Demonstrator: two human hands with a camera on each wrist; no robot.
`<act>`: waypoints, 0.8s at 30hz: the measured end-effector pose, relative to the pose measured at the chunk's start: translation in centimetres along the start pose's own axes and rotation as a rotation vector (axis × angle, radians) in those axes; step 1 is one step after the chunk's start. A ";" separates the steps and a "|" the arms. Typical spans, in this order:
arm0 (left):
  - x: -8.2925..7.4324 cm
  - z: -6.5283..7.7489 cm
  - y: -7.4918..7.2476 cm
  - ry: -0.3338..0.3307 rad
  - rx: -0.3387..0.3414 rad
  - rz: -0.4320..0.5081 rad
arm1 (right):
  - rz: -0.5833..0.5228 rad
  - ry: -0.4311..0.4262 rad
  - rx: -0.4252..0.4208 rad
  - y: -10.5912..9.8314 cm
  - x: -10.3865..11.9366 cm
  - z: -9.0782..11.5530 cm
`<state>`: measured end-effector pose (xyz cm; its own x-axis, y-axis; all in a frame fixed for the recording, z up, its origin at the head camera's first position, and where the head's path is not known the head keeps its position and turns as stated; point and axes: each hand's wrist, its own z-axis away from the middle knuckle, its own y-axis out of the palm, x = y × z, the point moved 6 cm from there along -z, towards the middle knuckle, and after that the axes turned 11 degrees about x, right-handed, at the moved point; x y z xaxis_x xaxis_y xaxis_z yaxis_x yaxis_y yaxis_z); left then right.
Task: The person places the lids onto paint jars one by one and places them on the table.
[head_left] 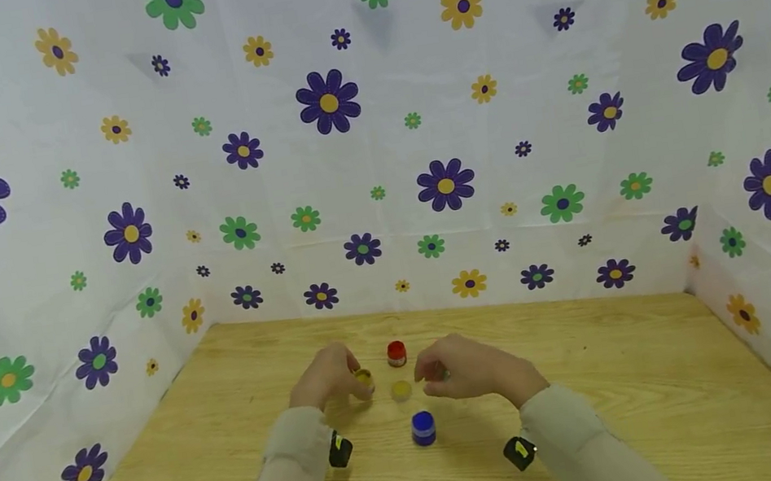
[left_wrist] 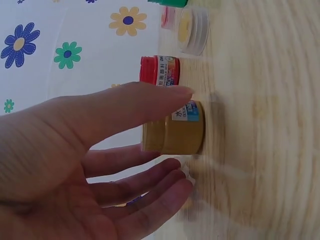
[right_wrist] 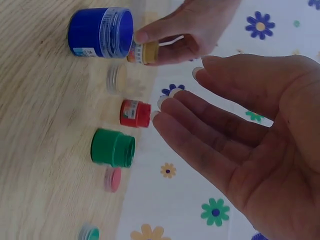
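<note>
My left hand [head_left: 326, 378] holds a mustard-yellow paint jar [left_wrist: 185, 135] between thumb and fingers, low over the wooden table. The jar's mouth shows toward the head camera, uncapped. To its right a clear lid with a yellow inside [head_left: 401, 390] lies on the table. Just past that lid, my right hand [head_left: 473, 368] hovers with its fingers loosely bent and nothing between them, as the right wrist view shows. A green paint jar [right_wrist: 112, 148] stands by the right hand, mostly hidden behind it in the head view.
A red paint jar [head_left: 396, 354] stands behind the yellow lid, and a blue paint jar [head_left: 423, 428] in front of it. A pink-red lid [right_wrist: 113, 179] and a green lid [right_wrist: 90, 233] lie beyond the green jar. Flower-printed cloth encloses the back and sides.
</note>
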<state>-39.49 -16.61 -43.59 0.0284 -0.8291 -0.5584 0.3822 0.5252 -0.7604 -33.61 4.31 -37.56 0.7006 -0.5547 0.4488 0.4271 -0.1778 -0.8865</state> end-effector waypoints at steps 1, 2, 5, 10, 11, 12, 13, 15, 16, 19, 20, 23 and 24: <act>0.0 -0.1 0.1 0.001 0.002 -0.004 | 0.007 0.011 0.015 0.1 0.0 -0.7; -0.1 -0.1 0.1 0.002 0.002 -0.006 | 0.011 0.017 0.028 0.1 0.0 -1.3; -0.1 -0.2 0.1 -0.001 0.001 0.009 | 0.012 0.041 0.060 0.1 -0.2 -3.0; 0.0 -0.5 0.4 0.015 -0.017 0.027 | 0.038 0.111 0.120 0.6 -0.9 -5.3; 0.1 -0.5 0.4 0.024 -0.024 0.024 | 0.045 0.131 0.137 0.8 -1.1 -5.6; 0.1 -0.6 0.4 0.031 -0.031 0.023 | 0.048 0.152 0.154 1.0 -1.2 -6.0; 0.2 -0.6 0.4 0.038 -0.037 0.023 | 0.052 0.169 0.169 1.2 -1.3 -6.3; 0.2 -0.5 0.3 0.046 -0.044 0.025 | 0.066 0.191 0.195 1.6 -1.3 -6.8; 0.2 -0.5 0.3 0.047 -0.047 0.029 | 0.075 0.193 0.202 1.7 -1.2 -7.0; 0.1 -0.2 0.2 0.061 -0.046 0.026 | 0.102 0.179 0.217 2.0 -0.9 -7.7; 0.0 0.0 0.1 0.065 -0.043 0.030 | 0.108 0.182 0.223 2.1 -0.8 -7.9; -0.2 0.5 -0.2 0.073 -0.040 0.037 | 0.138 0.208 0.243 2.7 -0.8 -8.5; -0.2 0.7 -0.2 0.075 -0.041 0.042 | 0.143 0.229 0.250 2.9 -0.8 -8.7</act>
<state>-38.93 -16.66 -43.04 -0.0259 -0.7905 -0.6120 0.3436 0.5678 -0.7480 -37.90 -2.80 -41.45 0.6297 -0.7319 0.2605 0.4801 0.1029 -0.8712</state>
